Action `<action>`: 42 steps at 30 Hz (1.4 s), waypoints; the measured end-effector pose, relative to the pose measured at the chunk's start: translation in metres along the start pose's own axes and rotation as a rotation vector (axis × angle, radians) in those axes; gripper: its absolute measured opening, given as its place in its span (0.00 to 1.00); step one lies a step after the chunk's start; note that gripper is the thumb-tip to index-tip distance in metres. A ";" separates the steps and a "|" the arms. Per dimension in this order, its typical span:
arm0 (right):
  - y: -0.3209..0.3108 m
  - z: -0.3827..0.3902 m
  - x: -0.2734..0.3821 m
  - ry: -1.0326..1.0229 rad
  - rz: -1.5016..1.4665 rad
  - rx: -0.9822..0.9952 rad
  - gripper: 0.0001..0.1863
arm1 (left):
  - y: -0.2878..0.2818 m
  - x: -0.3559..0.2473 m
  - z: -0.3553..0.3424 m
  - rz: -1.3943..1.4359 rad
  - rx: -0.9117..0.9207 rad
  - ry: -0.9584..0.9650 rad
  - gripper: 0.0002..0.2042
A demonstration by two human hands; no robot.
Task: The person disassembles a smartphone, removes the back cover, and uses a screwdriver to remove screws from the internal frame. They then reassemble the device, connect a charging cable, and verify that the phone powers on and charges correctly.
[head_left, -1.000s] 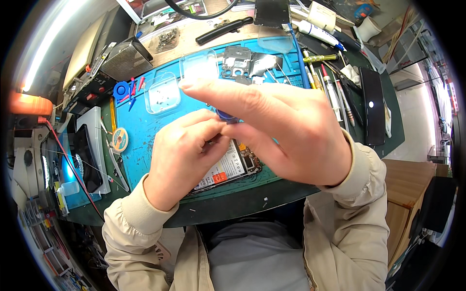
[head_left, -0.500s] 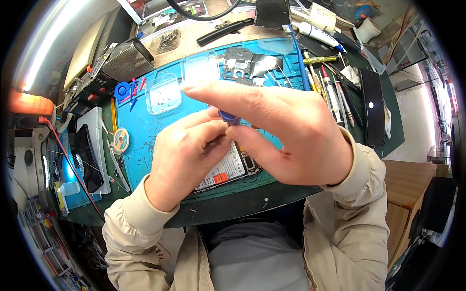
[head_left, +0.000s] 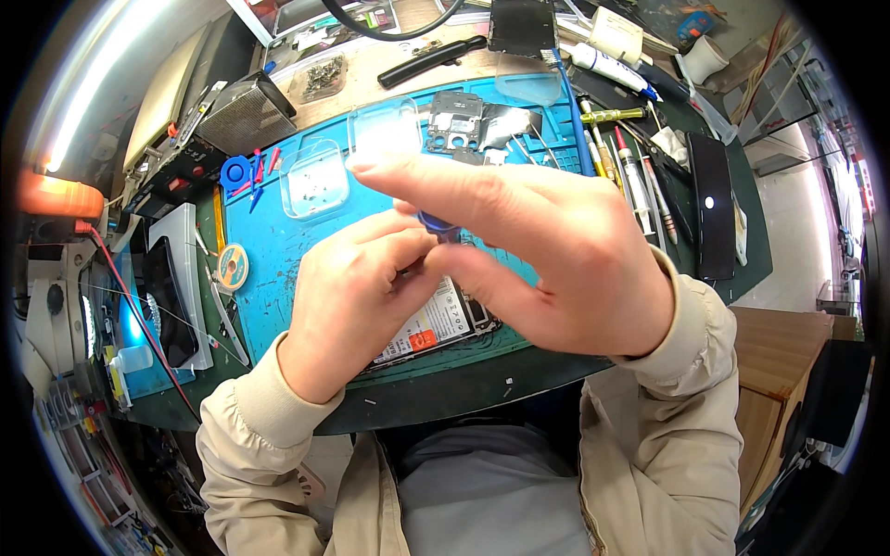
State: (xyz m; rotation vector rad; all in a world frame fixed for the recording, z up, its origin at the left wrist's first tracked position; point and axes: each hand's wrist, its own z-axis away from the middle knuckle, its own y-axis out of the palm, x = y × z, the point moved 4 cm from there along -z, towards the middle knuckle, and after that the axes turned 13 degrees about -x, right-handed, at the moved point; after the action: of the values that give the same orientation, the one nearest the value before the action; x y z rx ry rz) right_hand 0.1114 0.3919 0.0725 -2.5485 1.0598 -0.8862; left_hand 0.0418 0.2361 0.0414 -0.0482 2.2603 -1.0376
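Under both hands lies an opened phone (head_left: 449, 320), its white-labelled battery and part of its black frame showing. My right hand (head_left: 565, 250) arches over it, the index finger across the blue cap of a screwdriver (head_left: 437, 223) and the thumb against its side. The screwdriver stands roughly upright; its tip is hidden. Beside it my left hand (head_left: 348, 287) is closed, thumb and fingers bunched close to the driver. What those fingers grip, if anything, is out of sight.
On the blue mat (head_left: 264, 241) sit a clear plastic box (head_left: 315, 181) with tiny parts and metal phone pieces (head_left: 454, 120). A solder spool (head_left: 232, 267) and a dark phone (head_left: 171, 301) lie left. Pens and tools (head_left: 635, 176) crowd the right, beside a black phone (head_left: 710, 204).
Both hands stay almost in place over the phone. The screwdriver's cap sits slightly more covered by my right index finger.
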 end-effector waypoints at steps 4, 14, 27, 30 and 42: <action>-0.007 -0.006 0.009 0.051 0.086 0.132 0.31 | -0.002 -0.001 0.001 0.025 0.009 -0.010 0.05; -0.008 -0.006 0.009 0.056 0.082 0.130 0.34 | -0.001 -0.001 0.001 0.007 0.002 -0.003 0.05; -0.011 -0.005 0.006 0.046 0.082 0.129 0.35 | -0.001 -0.003 -0.001 0.027 0.002 -0.038 0.04; -0.019 -0.013 0.002 0.131 -0.018 0.033 0.31 | 0.000 -0.001 0.000 0.089 -0.018 -0.081 0.03; -0.015 0.019 -0.048 0.271 0.591 0.275 0.27 | -0.015 -0.036 0.026 -0.051 0.334 0.092 0.36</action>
State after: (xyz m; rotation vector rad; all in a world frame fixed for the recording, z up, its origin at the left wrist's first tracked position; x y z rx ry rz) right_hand 0.1046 0.4364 0.0431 -1.7702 1.5311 -1.1159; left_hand 0.0820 0.2188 0.0581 0.0848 2.1448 -1.4582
